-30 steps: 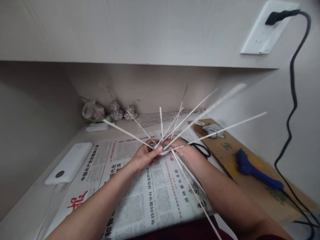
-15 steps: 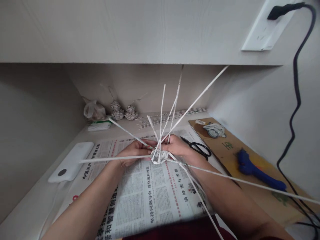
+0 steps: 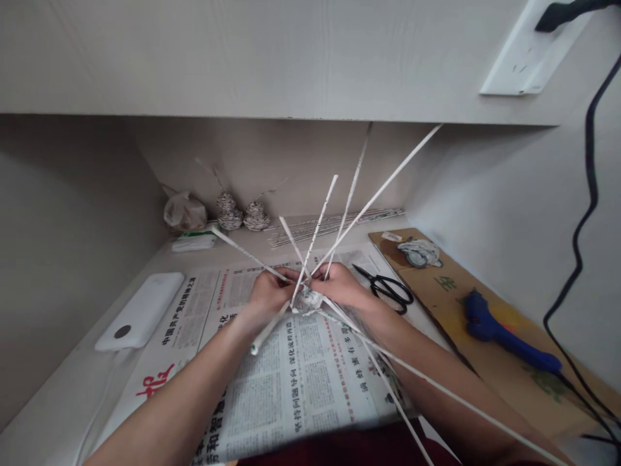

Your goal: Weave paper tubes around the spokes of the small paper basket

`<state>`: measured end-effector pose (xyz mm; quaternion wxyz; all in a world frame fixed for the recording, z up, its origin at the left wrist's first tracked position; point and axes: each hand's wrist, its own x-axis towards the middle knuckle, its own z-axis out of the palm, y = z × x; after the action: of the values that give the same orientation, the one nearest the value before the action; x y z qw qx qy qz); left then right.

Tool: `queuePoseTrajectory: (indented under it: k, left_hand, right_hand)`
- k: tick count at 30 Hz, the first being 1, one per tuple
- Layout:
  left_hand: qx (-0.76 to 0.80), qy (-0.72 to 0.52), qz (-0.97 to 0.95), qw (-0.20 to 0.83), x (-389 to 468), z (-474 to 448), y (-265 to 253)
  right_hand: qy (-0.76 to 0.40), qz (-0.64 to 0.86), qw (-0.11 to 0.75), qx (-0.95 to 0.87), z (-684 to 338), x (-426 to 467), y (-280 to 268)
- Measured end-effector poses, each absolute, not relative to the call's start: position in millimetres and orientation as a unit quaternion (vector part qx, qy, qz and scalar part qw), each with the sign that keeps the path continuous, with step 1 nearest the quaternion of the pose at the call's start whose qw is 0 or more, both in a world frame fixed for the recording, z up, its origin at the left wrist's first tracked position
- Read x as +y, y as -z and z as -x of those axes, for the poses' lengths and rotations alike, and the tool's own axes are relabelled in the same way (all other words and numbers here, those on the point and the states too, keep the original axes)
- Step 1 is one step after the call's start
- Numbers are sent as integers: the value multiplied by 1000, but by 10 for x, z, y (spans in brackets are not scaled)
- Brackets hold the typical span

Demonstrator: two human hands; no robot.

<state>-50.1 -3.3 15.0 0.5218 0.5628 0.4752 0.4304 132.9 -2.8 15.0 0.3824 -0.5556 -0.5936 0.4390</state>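
Between my hands is a small woven piece (image 3: 308, 300) of rolled newspaper, its long paper strips (image 3: 385, 197) fanning out in several directions. My left hand (image 3: 272, 290) grips its left side, fingers closed at the strip bases. My right hand (image 3: 338, 285) pinches the far right edge, thumb and fingers together around strips there. One short strip (image 3: 266, 333) points down toward me beside my left wrist. Other strips run over my right forearm. The piece is held just above the spread newspaper (image 3: 272, 388). My fingertips are partly hidden behind the strips.
Black scissors (image 3: 388, 288) lie right of my right hand. A blue glue gun (image 3: 509, 333) and a crumpled wad (image 3: 420, 252) rest on cardboard (image 3: 456, 304). A white power bank (image 3: 140, 310) lies left. Behind are woven gourd shapes (image 3: 229, 212) and loose paper sticks (image 3: 315, 230). A shelf panel (image 3: 291, 65) overhangs.
The strip that stretched left across my left forearm now points down toward me. The woven piece has turned slightly, and the upright strips lean further right. The view has shifted a little.
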Motion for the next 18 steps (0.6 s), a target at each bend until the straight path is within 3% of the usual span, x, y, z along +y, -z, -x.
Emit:
queuePoseTrajectory:
  k: [5,13,18]
  left_hand:
    - [468,-453,-549,524,-44,473,-180]
    - [430,-426,-487,630,-25,482,-102]
    - [451,-430,-468,627,-46,467,-143]
  right_hand:
    - [-439,590,381,-561,-1310,-61,-182]
    - [-420,587,373,-583,-1314,-30,-141]
    - [-407,570,371,-610,-1318,-24,-111]
